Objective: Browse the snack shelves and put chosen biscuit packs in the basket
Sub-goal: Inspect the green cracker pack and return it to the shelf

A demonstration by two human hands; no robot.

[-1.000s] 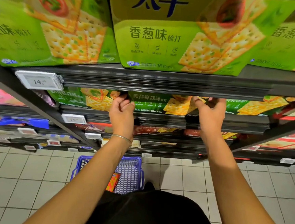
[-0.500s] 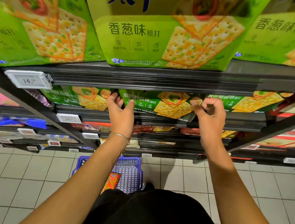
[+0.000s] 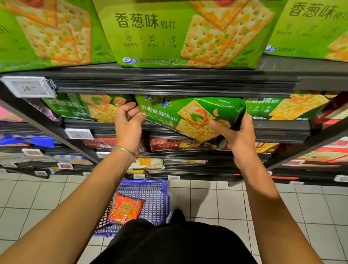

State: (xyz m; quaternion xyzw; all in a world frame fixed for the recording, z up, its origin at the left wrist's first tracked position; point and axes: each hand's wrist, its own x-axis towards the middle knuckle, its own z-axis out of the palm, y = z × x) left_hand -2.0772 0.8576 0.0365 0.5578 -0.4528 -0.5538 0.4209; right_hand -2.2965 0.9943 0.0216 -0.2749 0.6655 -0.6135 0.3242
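A dark green cracker pack (image 3: 188, 114) juts out tilted from the second shelf. My right hand (image 3: 235, 135) grips its right end, thumb across the front. My left hand (image 3: 129, 120) pinches its left edge with curled fingers; a thin bangle sits on that wrist. On the floor below stands a blue wire basket (image 3: 153, 193) holding an orange-red snack bag (image 3: 126, 209).
Large light green cracker packs (image 3: 177, 31) fill the top shelf, more dark green ones (image 3: 82, 107) flank the held pack. Black shelf edges (image 3: 173, 81) carry price tags (image 3: 27, 87). Red packs sit lower right. White tiled floor (image 3: 15, 202) lies below; my dark clothing fills the bottom.
The dark green pack has come forward out of the second shelf and tilted. Both hands moved from reaching into the shelf to holding its two ends.
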